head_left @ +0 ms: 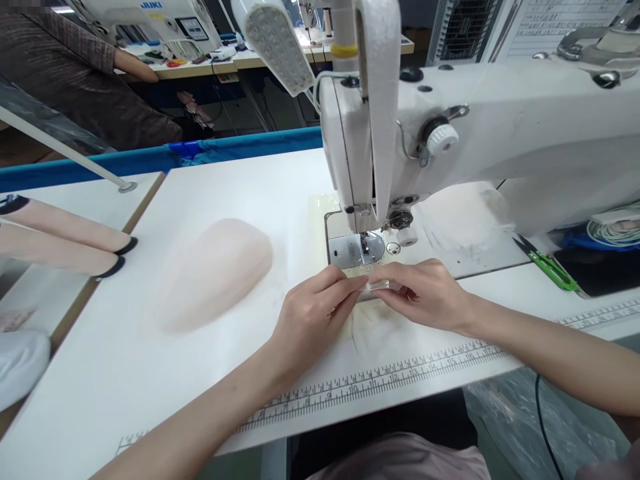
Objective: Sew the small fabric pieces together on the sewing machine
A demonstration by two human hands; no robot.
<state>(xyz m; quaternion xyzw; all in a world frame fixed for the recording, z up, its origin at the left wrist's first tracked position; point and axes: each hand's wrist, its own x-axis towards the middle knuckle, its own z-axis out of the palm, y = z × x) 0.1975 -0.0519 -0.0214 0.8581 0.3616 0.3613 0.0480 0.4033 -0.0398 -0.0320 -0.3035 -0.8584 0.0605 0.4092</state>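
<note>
My left hand (313,313) and my right hand (425,293) meet just in front of the presser foot (364,245) of a white sewing machine (500,133). Both pinch a small, thin, pale piece of fabric (373,283) between fingertips, a little short of the needle plate (350,250). More of the sheer pale fabric (375,333) lies on the white table (150,373) under and behind my hands, reaching toward the printed ruler (380,380) along the front edge.
A pale pink stack of fabric pieces (215,270) lies left of my hands. Green thread snips (547,263) rest at the right beside a coiled white cable (613,230). Pink-and-black pieces (65,243) sit on the adjoining left table. Another person (75,73) sits at the far left.
</note>
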